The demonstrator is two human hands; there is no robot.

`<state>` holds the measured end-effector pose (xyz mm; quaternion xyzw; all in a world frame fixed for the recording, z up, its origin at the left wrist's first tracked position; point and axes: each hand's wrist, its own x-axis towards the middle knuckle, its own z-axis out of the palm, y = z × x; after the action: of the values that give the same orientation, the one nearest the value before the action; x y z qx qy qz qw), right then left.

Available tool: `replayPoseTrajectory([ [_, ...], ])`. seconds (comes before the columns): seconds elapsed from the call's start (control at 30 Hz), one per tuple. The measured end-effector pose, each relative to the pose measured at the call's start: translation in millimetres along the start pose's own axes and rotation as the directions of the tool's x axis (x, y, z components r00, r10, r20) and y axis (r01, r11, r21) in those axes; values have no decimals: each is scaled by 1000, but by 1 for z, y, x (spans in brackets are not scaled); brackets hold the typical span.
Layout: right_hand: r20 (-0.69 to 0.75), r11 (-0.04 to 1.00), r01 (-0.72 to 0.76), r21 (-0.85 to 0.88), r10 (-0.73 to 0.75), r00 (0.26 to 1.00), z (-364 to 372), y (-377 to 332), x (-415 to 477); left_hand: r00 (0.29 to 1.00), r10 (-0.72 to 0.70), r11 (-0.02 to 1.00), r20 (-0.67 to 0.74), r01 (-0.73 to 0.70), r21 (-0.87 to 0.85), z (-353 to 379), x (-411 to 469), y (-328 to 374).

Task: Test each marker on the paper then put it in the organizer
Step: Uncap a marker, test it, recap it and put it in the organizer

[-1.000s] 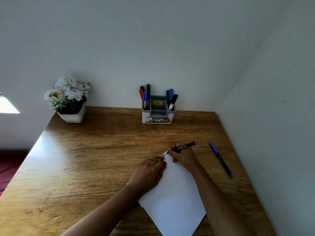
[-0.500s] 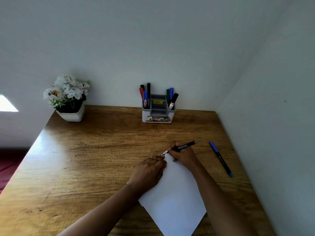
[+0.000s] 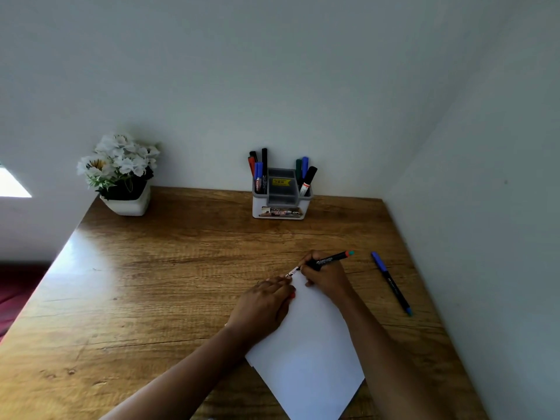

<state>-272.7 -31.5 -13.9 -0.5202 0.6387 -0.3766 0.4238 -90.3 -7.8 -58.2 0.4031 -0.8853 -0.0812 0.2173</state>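
Head view: our right hand (image 3: pixel 325 275) has a closed grip on the marker (image 3: pixel 328 260), tip at the paper's (image 3: pixel 306 344) far corner, left hand (image 3: pixel 260 304) flat pinning it, no grip; we'd stroke lightly, organizer (image 3: pixel 281 204) waiting far across the tabletop (image 3: pixel 166 268).

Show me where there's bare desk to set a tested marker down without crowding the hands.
The widest bare patch is the left half of the desk, between the flower pot and the left hand. A bare strip also lies between the organizer and the hands. It is crowded on the right, where the right hand, paper and blue marker sit near the wall.
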Motion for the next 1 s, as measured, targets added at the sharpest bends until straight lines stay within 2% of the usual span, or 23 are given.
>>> replayPoseTrajectory([
  [1.0, -70, 998, -17, -57, 13, 997, 4, 2, 4, 1000, -4, 999, 18, 5, -37, -1, 0, 0],
])
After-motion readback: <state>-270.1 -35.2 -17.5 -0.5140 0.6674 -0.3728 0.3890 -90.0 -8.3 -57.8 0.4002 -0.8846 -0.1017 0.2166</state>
